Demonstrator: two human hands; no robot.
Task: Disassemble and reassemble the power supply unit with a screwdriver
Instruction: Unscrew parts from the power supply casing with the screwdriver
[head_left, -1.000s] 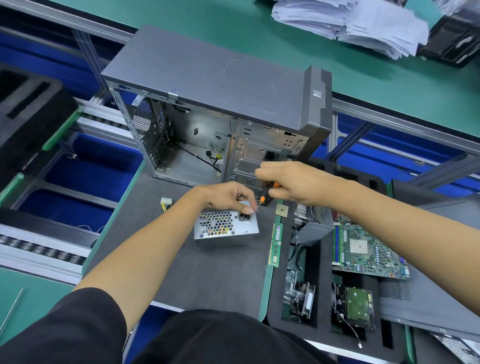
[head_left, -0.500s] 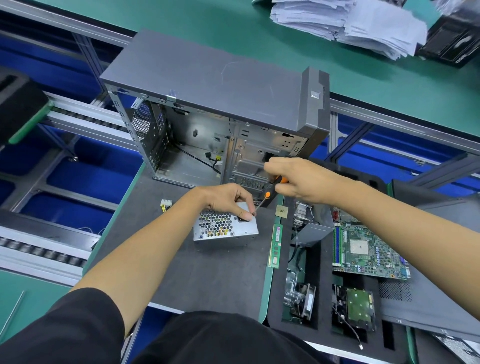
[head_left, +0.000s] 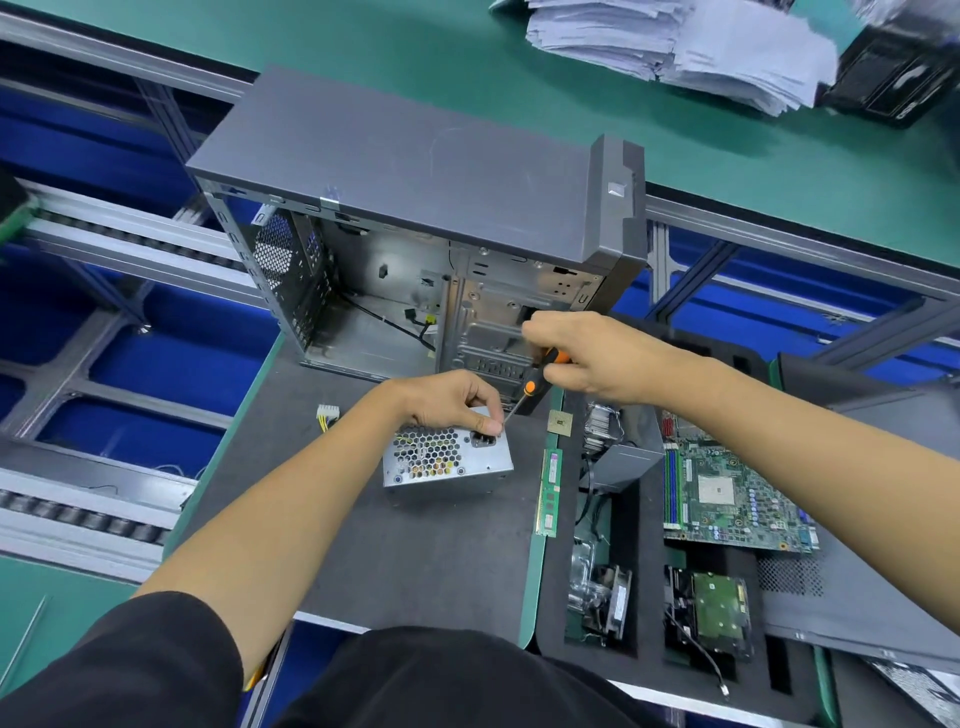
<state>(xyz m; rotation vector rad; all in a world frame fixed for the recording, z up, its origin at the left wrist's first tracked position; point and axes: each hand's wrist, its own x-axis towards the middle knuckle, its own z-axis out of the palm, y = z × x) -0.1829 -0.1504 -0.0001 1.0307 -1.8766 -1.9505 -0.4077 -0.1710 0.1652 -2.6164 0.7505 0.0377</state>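
The power supply unit (head_left: 448, 460), a small box of bare silver sheet metal with a honeycomb-punched face and a dark socket at one corner, lies on the dark grey, faintly grainy mat (head_left: 415, 551), just in front of the open computer case (head_left: 415, 234). We see our left hand (head_left: 451, 401) resting on its far top edge, fingers curled down over that edge with the fingertips at the socket corner, so it grips the box. Our right hand (head_left: 589, 358) is closed around the orange and black handle of a slim screwdriver (head_left: 530, 387); its thin steel shaft slants down and to the left, with the tip close by the left fingertips at the upper right corner of the box. Whether the tip sits in a screw we cannot tell.

The case is a tall grey steel tower with a smooth top panel, a perforated rear wall and a bare ribbed interior where thin black cables trail. A white plastic connector (head_left: 327, 414) with yellow wires lies on the mat left of the unit. To the right, a narrow green memory stick (head_left: 550, 491) lies along the mat's green edge, a small square gold-toned chip (head_left: 561, 422) near it. A black foam tray (head_left: 644, 561) holds a green motherboard (head_left: 737, 499) and a hard drive (head_left: 719, 613) in cut-out pockets. A ragged stack of white papers (head_left: 675, 41) sits on the green bench beyond
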